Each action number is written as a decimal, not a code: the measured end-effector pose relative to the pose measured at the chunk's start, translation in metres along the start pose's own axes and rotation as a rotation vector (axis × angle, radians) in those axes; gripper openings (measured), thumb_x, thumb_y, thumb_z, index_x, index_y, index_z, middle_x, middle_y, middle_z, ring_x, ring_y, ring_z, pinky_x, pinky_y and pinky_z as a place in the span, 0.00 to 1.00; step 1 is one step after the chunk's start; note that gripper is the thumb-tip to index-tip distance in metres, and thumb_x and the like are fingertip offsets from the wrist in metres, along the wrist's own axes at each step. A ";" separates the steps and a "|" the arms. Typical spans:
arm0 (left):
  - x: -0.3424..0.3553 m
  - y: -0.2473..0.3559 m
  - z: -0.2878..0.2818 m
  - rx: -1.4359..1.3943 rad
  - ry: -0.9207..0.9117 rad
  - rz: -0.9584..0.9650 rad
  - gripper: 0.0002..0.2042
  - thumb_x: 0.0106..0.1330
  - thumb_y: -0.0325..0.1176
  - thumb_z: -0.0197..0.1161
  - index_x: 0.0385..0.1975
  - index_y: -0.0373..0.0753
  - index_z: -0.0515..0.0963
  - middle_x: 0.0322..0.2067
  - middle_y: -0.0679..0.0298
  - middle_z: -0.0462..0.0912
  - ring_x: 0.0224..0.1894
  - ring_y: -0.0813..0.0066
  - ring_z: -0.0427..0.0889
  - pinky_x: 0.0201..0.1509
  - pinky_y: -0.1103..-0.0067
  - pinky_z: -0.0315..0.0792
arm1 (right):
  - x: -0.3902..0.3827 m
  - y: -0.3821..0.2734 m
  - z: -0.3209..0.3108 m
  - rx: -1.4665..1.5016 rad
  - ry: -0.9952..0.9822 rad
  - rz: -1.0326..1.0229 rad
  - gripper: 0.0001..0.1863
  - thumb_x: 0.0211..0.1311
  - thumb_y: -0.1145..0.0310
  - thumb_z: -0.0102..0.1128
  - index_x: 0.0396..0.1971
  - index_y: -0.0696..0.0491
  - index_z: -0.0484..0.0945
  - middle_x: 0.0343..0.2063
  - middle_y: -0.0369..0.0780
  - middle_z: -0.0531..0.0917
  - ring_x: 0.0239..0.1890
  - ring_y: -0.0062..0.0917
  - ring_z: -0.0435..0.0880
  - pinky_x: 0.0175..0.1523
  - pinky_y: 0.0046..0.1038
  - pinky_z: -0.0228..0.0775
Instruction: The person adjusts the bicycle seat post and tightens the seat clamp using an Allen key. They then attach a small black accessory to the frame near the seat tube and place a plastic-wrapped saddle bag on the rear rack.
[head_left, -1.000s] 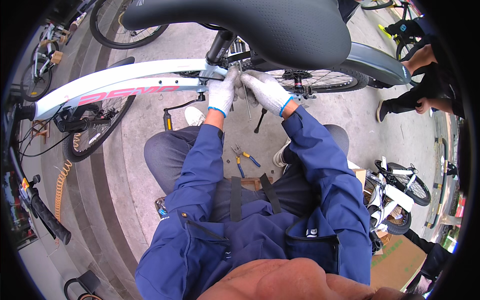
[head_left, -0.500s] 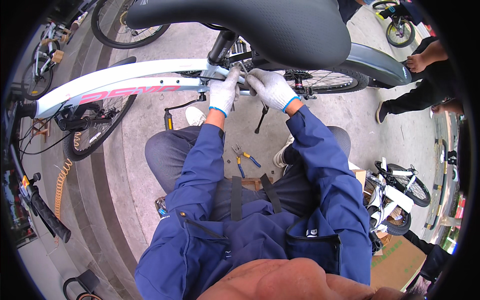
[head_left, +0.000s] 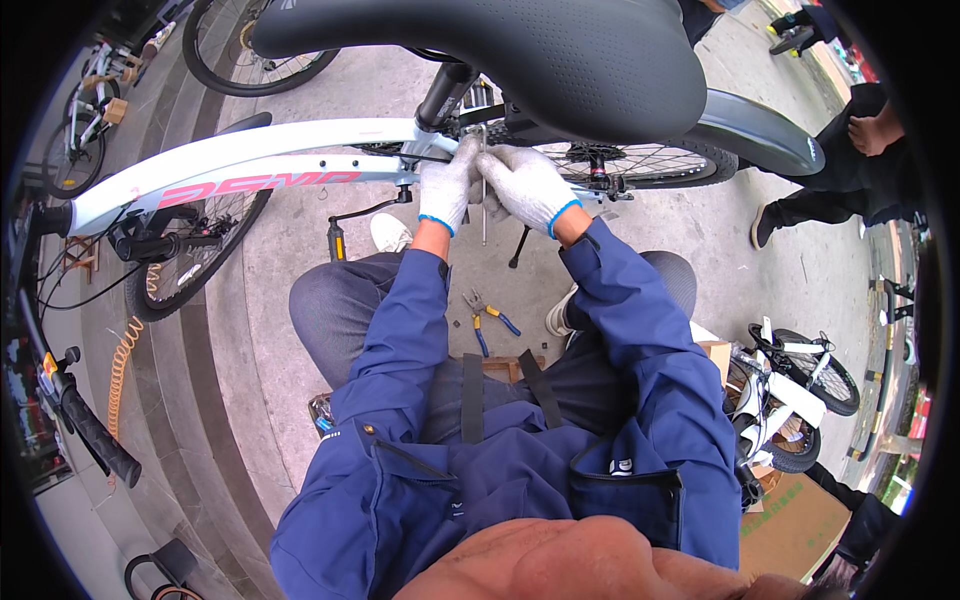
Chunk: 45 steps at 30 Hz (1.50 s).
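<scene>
We note pink lettering on the white bicycle frame and green print on a cardboard box. Near the seat post, our right hand pinches a metal rod — our left hand curls beside it, its grip unclear.

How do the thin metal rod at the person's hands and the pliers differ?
Place: the thin metal rod appears gripped by the right hand, while the pliers lie on the ground.
Shape: the rod is one straight, slim shaft; the pliers have two handles, spread apart.
Colour: the rod looks plain silvery; the pliers' handles are yellow and blue.
Shared: both show metal.
</scene>
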<state>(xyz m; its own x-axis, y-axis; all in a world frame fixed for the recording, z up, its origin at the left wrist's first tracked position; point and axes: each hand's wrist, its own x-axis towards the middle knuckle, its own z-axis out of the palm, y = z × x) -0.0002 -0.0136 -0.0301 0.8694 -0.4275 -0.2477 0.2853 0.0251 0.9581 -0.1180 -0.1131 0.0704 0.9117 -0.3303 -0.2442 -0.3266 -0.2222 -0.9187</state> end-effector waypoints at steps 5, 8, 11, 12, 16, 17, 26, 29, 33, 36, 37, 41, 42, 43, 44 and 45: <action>0.006 -0.006 0.000 -0.138 0.010 -0.031 0.20 0.66 0.48 0.77 0.35 0.33 0.86 0.30 0.64 0.86 0.28 0.77 0.81 0.30 0.76 0.74 | 0.003 -0.007 0.003 0.084 -0.056 0.053 0.21 0.81 0.58 0.48 0.46 0.61 0.83 0.32 0.42 0.90 0.28 0.24 0.89 0.36 0.28 0.86; 0.000 0.002 0.003 -0.153 -0.026 -0.019 0.19 0.69 0.45 0.75 0.38 0.31 0.85 0.33 0.62 0.87 0.31 0.75 0.83 0.34 0.75 0.77 | 0.000 -0.003 -0.003 -0.103 -0.130 0.019 0.21 0.81 0.57 0.49 0.48 0.60 0.83 0.33 0.42 0.90 0.31 0.25 0.91 0.36 0.28 0.86; -0.005 0.006 0.005 -0.104 -0.078 0.079 0.17 0.73 0.44 0.71 0.38 0.31 0.87 0.33 0.60 0.89 0.32 0.73 0.85 0.40 0.75 0.80 | -0.014 0.001 -0.005 -0.061 -0.399 0.156 0.22 0.83 0.57 0.47 0.53 0.61 0.82 0.36 0.44 0.91 0.33 0.27 0.92 0.40 0.29 0.88; -0.004 0.005 0.004 -0.041 -0.099 0.067 0.17 0.73 0.44 0.71 0.42 0.32 0.86 0.37 0.59 0.90 0.35 0.74 0.86 0.40 0.76 0.79 | -0.019 0.001 0.002 0.012 -0.381 0.154 0.22 0.83 0.57 0.47 0.54 0.61 0.81 0.37 0.44 0.90 0.34 0.28 0.92 0.41 0.29 0.88; -0.009 -0.027 -0.005 0.188 -0.078 0.373 0.18 0.76 0.44 0.66 0.51 0.34 0.82 0.47 0.58 0.87 0.43 0.76 0.86 0.42 0.77 0.80 | -0.019 -0.011 0.045 0.439 -0.253 0.137 0.22 0.83 0.60 0.49 0.56 0.66 0.77 0.46 0.49 0.88 0.37 0.32 0.92 0.42 0.29 0.89; -0.008 -0.036 -0.011 0.230 -0.079 0.385 0.18 0.76 0.44 0.65 0.52 0.34 0.82 0.47 0.58 0.87 0.43 0.75 0.86 0.43 0.77 0.80 | -0.004 -0.019 0.067 0.498 -0.188 0.061 0.23 0.82 0.60 0.49 0.58 0.68 0.74 0.47 0.54 0.86 0.39 0.35 0.92 0.43 0.34 0.89; 0.041 -0.082 -0.024 0.002 -0.124 0.303 0.19 0.80 0.46 0.59 0.55 0.35 0.78 0.49 0.57 0.85 0.45 0.73 0.86 0.44 0.75 0.82 | 0.021 -0.032 0.089 1.105 0.069 -0.037 0.15 0.81 0.69 0.53 0.57 0.65 0.73 0.45 0.50 0.87 0.38 0.29 0.91 0.36 0.28 0.89; 0.049 -0.081 -0.029 -0.374 -0.292 0.097 0.19 0.81 0.47 0.57 0.57 0.36 0.77 0.49 0.57 0.84 0.45 0.73 0.86 0.45 0.74 0.82 | 0.005 -0.027 0.070 0.937 0.038 -0.040 0.14 0.81 0.69 0.52 0.57 0.60 0.74 0.42 0.45 0.88 0.37 0.23 0.89 0.40 0.25 0.88; 0.038 -0.057 -0.028 -0.476 -0.364 -0.089 0.20 0.82 0.47 0.54 0.58 0.36 0.75 0.50 0.57 0.84 0.46 0.72 0.86 0.46 0.73 0.83 | -0.003 -0.011 0.024 0.486 -0.032 0.004 0.16 0.83 0.62 0.49 0.55 0.58 0.77 0.39 0.40 0.88 0.31 0.16 0.85 0.36 0.20 0.81; 0.019 -0.032 -0.006 -0.047 -0.028 0.145 0.21 0.68 0.52 0.73 0.33 0.35 0.85 0.25 0.63 0.83 0.25 0.76 0.81 0.26 0.76 0.74 | -0.009 0.003 0.000 0.258 -0.077 -0.025 0.21 0.84 0.58 0.44 0.46 0.58 0.82 0.26 0.35 0.82 0.23 0.15 0.77 0.28 0.22 0.71; 0.014 -0.023 -0.003 -0.024 -0.013 0.103 0.21 0.68 0.53 0.72 0.32 0.36 0.86 0.24 0.63 0.82 0.23 0.76 0.80 0.24 0.77 0.73 | -0.010 0.005 -0.004 0.208 -0.108 -0.034 0.21 0.83 0.59 0.44 0.46 0.59 0.82 0.27 0.36 0.83 0.23 0.16 0.78 0.28 0.23 0.72; -0.002 0.001 0.002 0.018 -0.038 0.076 0.20 0.68 0.52 0.72 0.34 0.37 0.86 0.25 0.65 0.83 0.19 0.77 0.77 0.20 0.77 0.69 | -0.013 0.006 -0.013 0.102 -0.171 -0.039 0.21 0.82 0.59 0.42 0.45 0.60 0.82 0.28 0.38 0.85 0.24 0.19 0.80 0.31 0.25 0.74; -0.004 0.005 0.001 0.054 -0.029 0.017 0.19 0.69 0.50 0.72 0.38 0.36 0.86 0.30 0.64 0.85 0.24 0.78 0.80 0.25 0.78 0.72 | -0.014 0.006 -0.014 0.080 -0.172 -0.053 0.22 0.82 0.59 0.42 0.44 0.60 0.82 0.28 0.38 0.85 0.24 0.19 0.80 0.31 0.25 0.74; -0.005 0.007 0.000 0.098 -0.009 -0.046 0.19 0.70 0.48 0.73 0.42 0.35 0.87 0.35 0.64 0.88 0.29 0.78 0.83 0.29 0.78 0.75 | -0.014 0.005 -0.014 0.055 -0.167 -0.068 0.22 0.82 0.59 0.41 0.44 0.60 0.82 0.27 0.38 0.85 0.24 0.19 0.80 0.32 0.25 0.74; -0.006 0.008 0.000 0.081 -0.024 -0.037 0.19 0.69 0.49 0.73 0.41 0.36 0.87 0.34 0.64 0.87 0.28 0.78 0.83 0.28 0.78 0.75 | -0.014 0.005 -0.014 0.064 -0.180 -0.066 0.22 0.82 0.59 0.41 0.43 0.59 0.82 0.27 0.38 0.85 0.24 0.19 0.80 0.32 0.25 0.74; -0.006 0.009 0.000 0.073 -0.029 -0.032 0.20 0.68 0.50 0.73 0.41 0.36 0.86 0.34 0.65 0.87 0.27 0.78 0.82 0.26 0.78 0.74 | -0.014 0.005 -0.014 0.070 -0.187 -0.066 0.22 0.82 0.59 0.41 0.43 0.59 0.82 0.27 0.38 0.85 0.24 0.19 0.80 0.32 0.25 0.74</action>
<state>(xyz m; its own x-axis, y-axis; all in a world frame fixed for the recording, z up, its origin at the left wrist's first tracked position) -0.0024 -0.0106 -0.0196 0.8477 -0.4534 -0.2755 0.2823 -0.0543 0.9578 -0.1355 -0.1225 0.0734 0.9631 -0.1394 -0.2304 -0.2527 -0.1717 -0.9522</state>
